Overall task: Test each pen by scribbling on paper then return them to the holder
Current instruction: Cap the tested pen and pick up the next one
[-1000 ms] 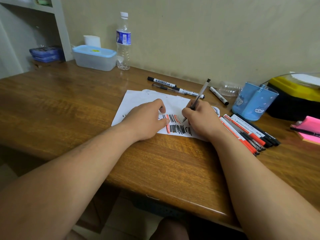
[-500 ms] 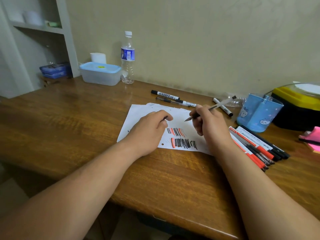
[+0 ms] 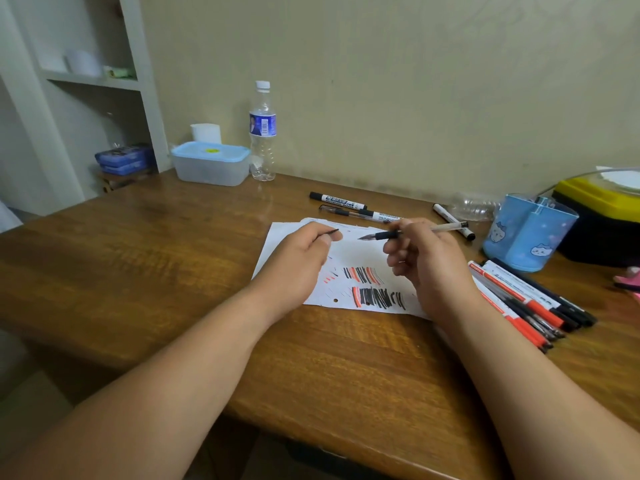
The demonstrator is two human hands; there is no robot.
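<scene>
A white paper (image 3: 346, 252) with black and red scribbles lies on the wooden desk (image 3: 173, 258). My right hand (image 3: 427, 263) grips a clear-barrelled black pen (image 3: 417, 232) above the paper, level, tip pointing left. My left hand (image 3: 298, 259) pinches a small black pen cap (image 3: 331, 232) just left of that tip, a short gap between them. The blue cat-print holder (image 3: 530, 233) stands at the right. Several red and black pens (image 3: 526, 301) lie in a pile before it. Three markers (image 3: 337, 199) lie behind the paper.
A water bottle (image 3: 263, 133) and a lidded plastic box (image 3: 211, 162) stand at the back left by the wall. A crushed clear bottle (image 3: 474, 206) lies behind the holder. A yellow and black case (image 3: 602, 216) and pink notes (image 3: 630, 282) sit far right.
My right hand lifted the pen off the paper and turned it level, tip pointing left. My left hand rose from the sheet with the cap. The view tilted up.
</scene>
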